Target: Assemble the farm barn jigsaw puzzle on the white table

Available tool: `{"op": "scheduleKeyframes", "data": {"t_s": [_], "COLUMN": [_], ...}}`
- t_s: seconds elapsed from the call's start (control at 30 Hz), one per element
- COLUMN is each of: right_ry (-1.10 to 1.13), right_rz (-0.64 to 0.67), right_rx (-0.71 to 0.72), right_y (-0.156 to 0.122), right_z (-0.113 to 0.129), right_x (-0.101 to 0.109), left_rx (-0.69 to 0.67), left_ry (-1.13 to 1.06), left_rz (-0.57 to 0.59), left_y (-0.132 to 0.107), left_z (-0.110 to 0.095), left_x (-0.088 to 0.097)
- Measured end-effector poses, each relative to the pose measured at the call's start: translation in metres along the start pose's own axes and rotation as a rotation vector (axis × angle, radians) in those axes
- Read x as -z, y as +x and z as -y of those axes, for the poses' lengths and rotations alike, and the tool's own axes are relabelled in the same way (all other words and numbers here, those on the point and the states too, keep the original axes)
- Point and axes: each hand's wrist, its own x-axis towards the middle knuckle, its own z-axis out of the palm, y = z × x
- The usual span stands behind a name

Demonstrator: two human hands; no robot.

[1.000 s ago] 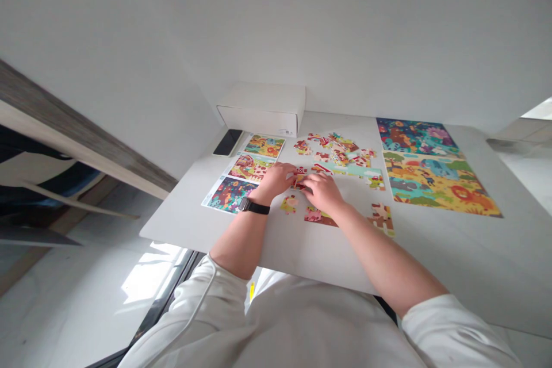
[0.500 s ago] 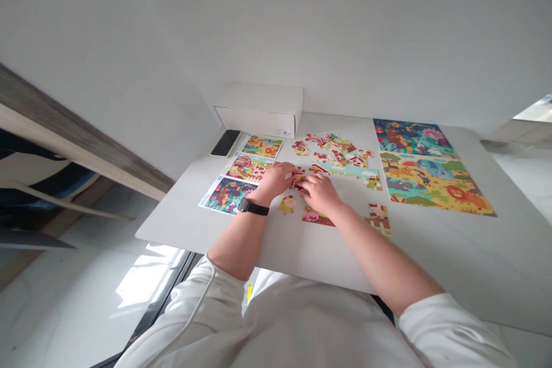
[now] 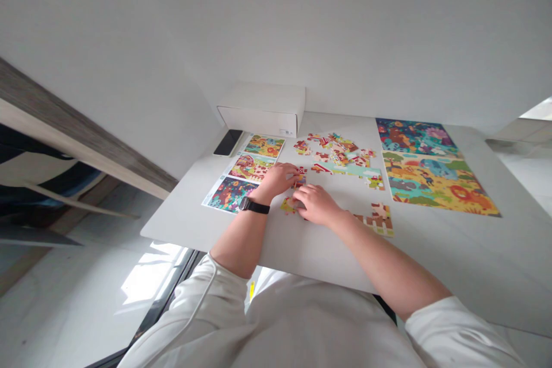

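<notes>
Left hand (image 3: 280, 180): flat red-and-white jigsaw piece (image 3: 302, 171) at 2 o'clock. Right hand (image 3: 317, 204): flat yellow-green jigsaw piece (image 3: 287, 205) at 9. Can't tell either grip.

Sunlight (image 3: 144, 282) brightens the pale floor (image 3: 64, 299) beside a white table (image 3: 181, 221)

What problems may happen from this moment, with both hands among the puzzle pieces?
The right forearm passes close to the brown pieces, so it might push them out of place if it slides. The right hand is at the yellow-green piece, so a small movement may nudge it. In the loose pile, pieces seem to overlap, so one could stay hidden underneath.
</notes>
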Motion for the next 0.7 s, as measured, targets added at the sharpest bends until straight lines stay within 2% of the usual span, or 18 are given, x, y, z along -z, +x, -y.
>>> {"op": "scheduleKeyframes", "data": {"t_s": [0.27, 0.43, 0.7], "right_ry": [-0.008, -0.003, 0.024], "right_rz": [-0.014, -0.007, -0.01], "right_rx": [-0.052, -0.092, -0.031], "right_y": [-0.001, -0.002, -0.004], "right_z": [0.011, 0.008, 0.002], "right_x": [0.0, 0.004, -0.002], "left_rx": [0.021, 0.008, -0.002], "left_ry": [-0.007, -0.02, -0.009], "left_rz": [-0.007, -0.015, -0.018], "left_y": [0.0, 0.0, 0.0], "left_z": [-0.002, -0.001, 0.001], "left_x": [0.0, -0.001, -0.003]}}
